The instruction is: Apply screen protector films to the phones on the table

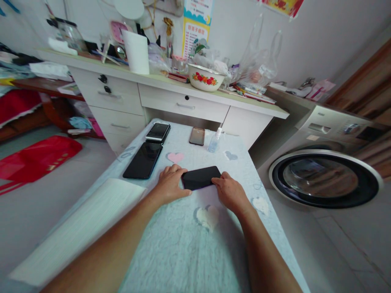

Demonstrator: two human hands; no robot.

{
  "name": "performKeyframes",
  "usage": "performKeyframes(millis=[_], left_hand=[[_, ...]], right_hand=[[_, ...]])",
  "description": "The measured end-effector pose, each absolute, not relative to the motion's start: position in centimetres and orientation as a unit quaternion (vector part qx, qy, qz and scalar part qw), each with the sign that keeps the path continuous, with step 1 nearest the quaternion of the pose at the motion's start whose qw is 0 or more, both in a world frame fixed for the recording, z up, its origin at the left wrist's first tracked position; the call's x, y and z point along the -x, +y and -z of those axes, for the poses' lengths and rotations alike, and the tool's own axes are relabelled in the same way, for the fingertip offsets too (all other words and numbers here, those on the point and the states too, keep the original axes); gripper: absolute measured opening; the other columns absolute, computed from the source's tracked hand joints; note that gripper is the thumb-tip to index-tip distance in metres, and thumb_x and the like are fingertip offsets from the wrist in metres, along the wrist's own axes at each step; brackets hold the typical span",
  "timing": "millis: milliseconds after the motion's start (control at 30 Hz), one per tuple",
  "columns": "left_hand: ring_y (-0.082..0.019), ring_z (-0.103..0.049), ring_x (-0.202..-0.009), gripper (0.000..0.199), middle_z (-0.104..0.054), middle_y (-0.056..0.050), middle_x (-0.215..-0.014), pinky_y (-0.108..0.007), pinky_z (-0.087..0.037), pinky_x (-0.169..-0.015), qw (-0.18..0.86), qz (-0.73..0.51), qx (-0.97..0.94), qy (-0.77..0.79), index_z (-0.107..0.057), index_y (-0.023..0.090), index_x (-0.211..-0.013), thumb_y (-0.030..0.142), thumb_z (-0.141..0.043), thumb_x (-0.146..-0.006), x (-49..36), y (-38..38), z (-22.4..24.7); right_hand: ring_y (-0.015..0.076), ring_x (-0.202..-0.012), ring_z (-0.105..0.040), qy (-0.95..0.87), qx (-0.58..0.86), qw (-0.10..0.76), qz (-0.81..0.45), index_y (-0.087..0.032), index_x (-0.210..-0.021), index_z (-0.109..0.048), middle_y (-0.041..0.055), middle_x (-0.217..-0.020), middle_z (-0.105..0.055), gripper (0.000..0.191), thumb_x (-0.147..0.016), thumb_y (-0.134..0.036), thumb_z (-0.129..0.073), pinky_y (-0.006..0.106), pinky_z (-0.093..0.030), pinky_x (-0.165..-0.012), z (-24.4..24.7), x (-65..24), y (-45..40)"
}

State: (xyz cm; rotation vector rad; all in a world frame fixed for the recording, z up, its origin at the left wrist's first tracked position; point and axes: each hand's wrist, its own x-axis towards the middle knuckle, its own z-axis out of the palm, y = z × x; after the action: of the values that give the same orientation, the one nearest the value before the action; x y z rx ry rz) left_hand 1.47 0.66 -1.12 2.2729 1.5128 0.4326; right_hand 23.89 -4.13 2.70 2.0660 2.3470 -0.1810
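Observation:
A black smartphone (200,178) lies sideways, screen up, between my two hands over the cloth-covered table (183,252). My left hand (172,183) grips its left end, thumb along the near side and fingers at the far side. At the right end, my right hand (230,190) has its fingers curled onto the phone's edge and near corner. Left of my left hand rests a large black tablet (143,160). Behind that is a smaller device with a pale frame (158,132). A phone case (197,136) and a clear spray bottle (215,140) stand beyond the phone.
A long white board-like sheet (79,232) covers the table's left edge. The desk with drawers (183,103) borders the far end, bearing a paper roll (136,53) and a flowered bowl (206,78). At the right, a washing machine (325,171) has its round door projecting. A red bag (39,158) lies on the floor.

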Motion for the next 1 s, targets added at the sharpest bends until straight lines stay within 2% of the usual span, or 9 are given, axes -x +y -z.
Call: performKeyframes(millis=[200, 567, 767, 1000], left_hand=[[-0.031, -0.048, -0.113, 0.066, -0.054, -0.008, -0.12, -0.042, -0.04, -0.096, 0.196, -0.154, -0.812, 0.527, -0.056, 0.023, -0.122, 0.045, -0.071, -0.062, -1.4, 0.6, 0.7], [-0.03, -0.048, -0.114, 0.065, -0.052, -0.007, -0.122, -0.042, -0.039, -0.099, 0.218, -0.161, -0.818, 0.508, -0.055, 0.024, -0.124, 0.04, -0.071, -0.063, -0.9, 0.8, 1.0], [-0.03, -0.047, -0.115, 0.067, -0.051, -0.008, -0.123, -0.043, -0.037, -0.101, 0.219, -0.157, -0.82, 0.505, -0.053, 0.023, -0.126, 0.042, -0.07, -0.064, -0.8, 0.7, 1.0], [-0.03, -0.046, -0.117, 0.067, -0.051, -0.008, -0.125, -0.044, -0.036, -0.102, 0.234, -0.144, -0.816, 0.509, -0.05, 0.026, -0.129, 0.039, -0.068, -0.066, -0.8, 0.6, 0.5]], right_hand=[[0.0137, -0.074, -0.055, 0.764, -0.644, 0.005, 0.042, -0.023, -0.101, -0.065, 0.0046, -0.097, -0.053, 0.03, -0.098, -0.023, -0.035, 0.026, -0.035, -0.063, -2.1, -23.3, -4.3], [0.0123, -0.065, -0.052, 0.841, -0.537, -0.025, 0.058, -0.023, -0.104, -0.06, 0.002, -0.095, -0.051, 0.022, -0.095, -0.017, -0.04, 0.026, -0.032, -0.055, -1.6, -19.3, -5.7], [0.012, -0.068, -0.054, 0.821, -0.568, -0.008, 0.051, -0.024, -0.105, -0.06, 0.0021, -0.095, -0.052, 0.025, -0.096, -0.016, -0.038, 0.025, -0.033, -0.057, -1.8, -20.5, -5.3], [0.0144, -0.076, -0.057, 0.765, -0.641, 0.033, 0.045, -0.027, -0.115, -0.061, 0.0044, -0.1, -0.054, 0.032, -0.098, -0.02, -0.036, 0.026, -0.037, -0.063, -2.2, -23.6, -4.9]])
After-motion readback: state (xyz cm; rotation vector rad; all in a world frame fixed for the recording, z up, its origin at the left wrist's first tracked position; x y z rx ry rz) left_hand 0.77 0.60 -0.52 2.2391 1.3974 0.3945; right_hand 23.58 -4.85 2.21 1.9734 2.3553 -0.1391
